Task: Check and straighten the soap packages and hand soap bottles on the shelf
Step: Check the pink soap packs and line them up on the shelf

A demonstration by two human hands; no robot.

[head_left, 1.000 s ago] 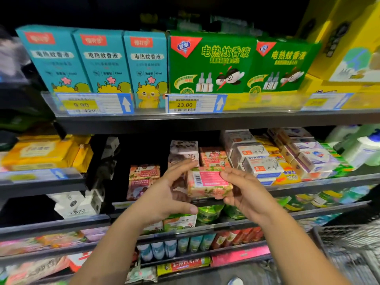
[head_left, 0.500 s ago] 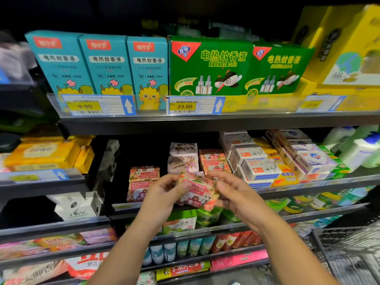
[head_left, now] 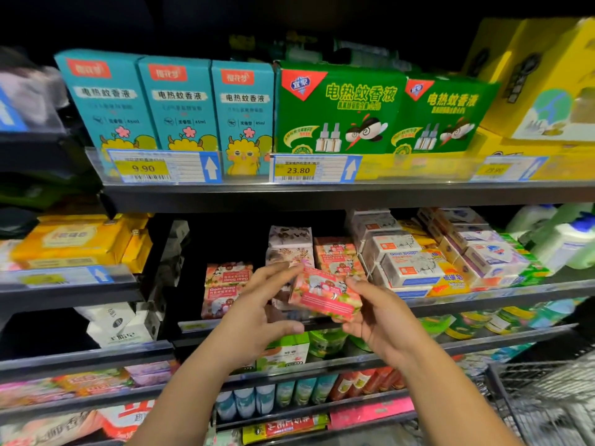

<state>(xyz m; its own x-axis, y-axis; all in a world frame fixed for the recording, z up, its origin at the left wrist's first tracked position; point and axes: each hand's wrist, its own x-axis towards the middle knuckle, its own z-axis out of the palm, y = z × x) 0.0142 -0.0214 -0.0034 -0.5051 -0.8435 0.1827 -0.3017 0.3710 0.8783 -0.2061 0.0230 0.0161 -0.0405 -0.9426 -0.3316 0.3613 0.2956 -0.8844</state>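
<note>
Slantwise, the pink soap package (head_left: 325, 297) runs upper-left to lower-right, gripped by the right hand (head_left: 383, 323), left hand (head_left: 257, 313) touching straight-fingered.

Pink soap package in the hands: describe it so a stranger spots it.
Find the 23.80 price tag; look just below. There the right hand grips a pink soap package, the left hand touching it. Unlike the stacked soap packages behind, it is tilted, off the shelf.

You're standing in a shop: tiered metal shelves (head_left: 322, 194) carry rows of boxed goods (head_left: 338, 107), price tags (head_left: 143, 169) line their front rails, and a wire trolley (head_left: 541, 400) sits at your right.
</note>
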